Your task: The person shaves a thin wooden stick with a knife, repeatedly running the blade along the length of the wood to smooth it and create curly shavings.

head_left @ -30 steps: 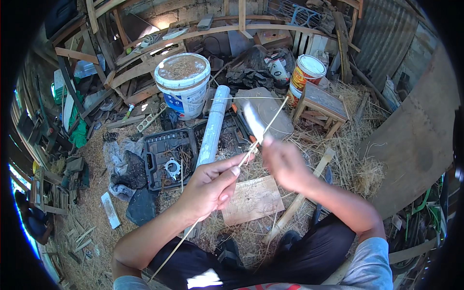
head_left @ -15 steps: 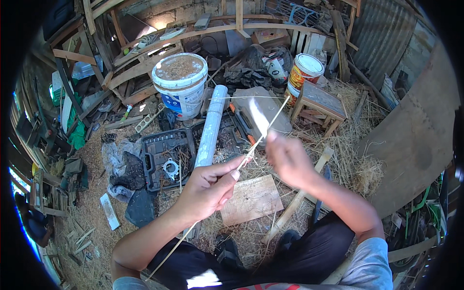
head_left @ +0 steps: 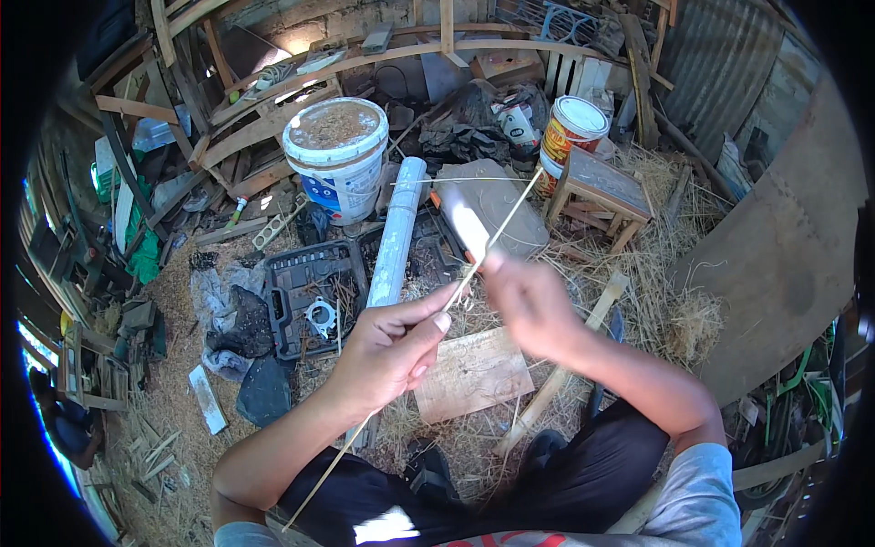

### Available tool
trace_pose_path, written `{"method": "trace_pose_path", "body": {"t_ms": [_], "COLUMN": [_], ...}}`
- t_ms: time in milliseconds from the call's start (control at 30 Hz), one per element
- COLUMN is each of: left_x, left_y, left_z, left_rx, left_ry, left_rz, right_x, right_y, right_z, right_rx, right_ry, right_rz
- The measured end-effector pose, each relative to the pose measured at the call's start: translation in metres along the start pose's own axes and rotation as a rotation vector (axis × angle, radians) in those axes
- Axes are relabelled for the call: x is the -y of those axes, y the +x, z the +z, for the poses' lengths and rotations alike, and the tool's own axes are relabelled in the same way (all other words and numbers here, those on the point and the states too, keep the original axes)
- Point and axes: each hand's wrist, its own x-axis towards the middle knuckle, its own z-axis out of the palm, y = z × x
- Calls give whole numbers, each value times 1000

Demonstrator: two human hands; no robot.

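Observation:
A long, thin strip of pale wood or bamboo [head_left: 513,217] runs slantwise through my left hand [head_left: 390,354]. Thumb and fingers pinch it, and its tail hangs past my wrist toward my lap. My right hand [head_left: 533,310] is closed around a knife, whose handle is hidden in the fist. The knife's blade [head_left: 469,230] looks glaring white and smeared by motion, and it meets the strip just beyond my left fingertips. A fine curl of shaving appears near that spot. Below my hands a flat wooden board [head_left: 474,376] lies on the ground.
Beyond my hands lie a grey pipe [head_left: 398,232] and an open black tool case [head_left: 314,296]. A white bucket [head_left: 335,159] stands behind them. To the right are a small wooden stool [head_left: 602,191], paint tins [head_left: 570,137], a wooden slat [head_left: 565,369] and straw.
My right hand and the knife have moved left and slightly nearer, along the strip toward my left hand. The left hand has barely moved and keeps its pinch.

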Motion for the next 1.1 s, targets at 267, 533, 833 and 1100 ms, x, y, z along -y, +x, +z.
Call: {"method": "trace_pose_path", "body": {"t_ms": [267,533,833,1100], "left_x": [-2,-2,1,-5], "left_y": [-2,1,0,-1], "left_z": [2,1,-1,2], "left_rx": [14,-6,-45,-47], "left_ry": [-38,-24,31,-69], "left_rz": [-8,-23,11,-26], "right_x": [-10,-3,5,-2], "right_y": [-2,-4,-13,-10], "right_z": [-8,1,10,10], "right_rx": [-60,-12,9,-8], "right_ry": [152,80,56,61], "right_rz": [150,133,34,-4]}}
